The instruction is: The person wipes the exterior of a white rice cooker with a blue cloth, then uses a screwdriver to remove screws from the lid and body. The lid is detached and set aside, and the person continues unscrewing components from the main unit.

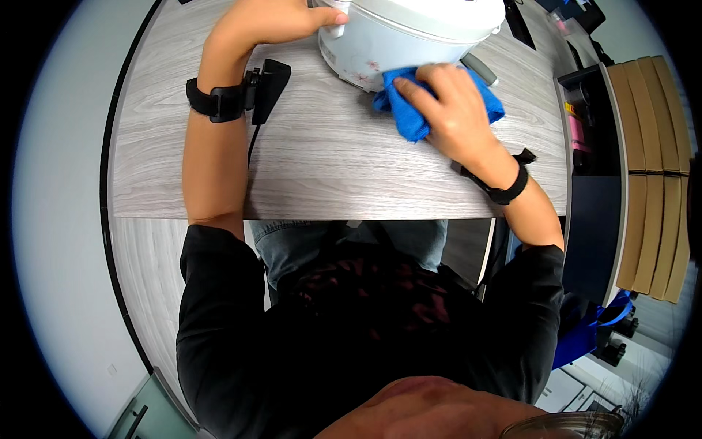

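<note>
A white rice cooker (398, 44) with a small pink flower print stands on the desk at the top, its upper part cut off by the picture's edge. My left hand (274, 18) is at the cooker's left side, the thumb laid over its white handle (338, 16); the other fingers are mostly hidden. In my right hand (457, 110) is a bunched blue cloth (406, 117), pressed against the cooker's lower front wall. Beside the cloth, a grey rounded end (481, 69) sticks out near the cooker's base.
The wood-grain desk (329, 168) has its near edge close to my body. A black device with a cable (270, 88) is strapped at my left wrist. On the right stand a dark shelf unit (596, 205) and several brown cardboard boxes (651, 175).
</note>
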### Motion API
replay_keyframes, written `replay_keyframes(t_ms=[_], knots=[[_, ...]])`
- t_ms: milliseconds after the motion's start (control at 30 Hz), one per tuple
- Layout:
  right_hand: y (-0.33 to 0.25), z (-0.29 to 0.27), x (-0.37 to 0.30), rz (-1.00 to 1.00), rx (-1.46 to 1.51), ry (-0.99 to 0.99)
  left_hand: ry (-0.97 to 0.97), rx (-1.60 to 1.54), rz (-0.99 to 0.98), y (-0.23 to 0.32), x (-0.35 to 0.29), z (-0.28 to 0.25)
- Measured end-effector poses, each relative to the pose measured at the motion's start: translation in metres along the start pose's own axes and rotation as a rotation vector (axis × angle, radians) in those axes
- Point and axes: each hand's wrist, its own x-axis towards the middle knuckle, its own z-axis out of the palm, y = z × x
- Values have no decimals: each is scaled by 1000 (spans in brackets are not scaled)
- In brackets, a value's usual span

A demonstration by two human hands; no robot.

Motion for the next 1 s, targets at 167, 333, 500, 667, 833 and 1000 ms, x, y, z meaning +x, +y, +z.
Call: replay_keyframes(t_ms=[167, 333, 500, 667, 833, 1000], knots=[[9, -37, 25, 13, 13, 202, 52, 90, -4, 20, -8, 11], [5, -35, 21, 47, -32, 171, 74, -3, 48, 31, 1, 13], [-3, 4, -6, -5, -41, 3, 124, 29, 101, 34, 4, 18], [-7, 18, -13, -115, -135, -69, 136, 109, 106, 36, 7, 21], [-5, 15, -13, -44, -71, -154, 178, 113, 115, 39, 8, 27], [1, -12, 2, 41, -19, 37, 141, 74, 126, 42, 7, 25]])
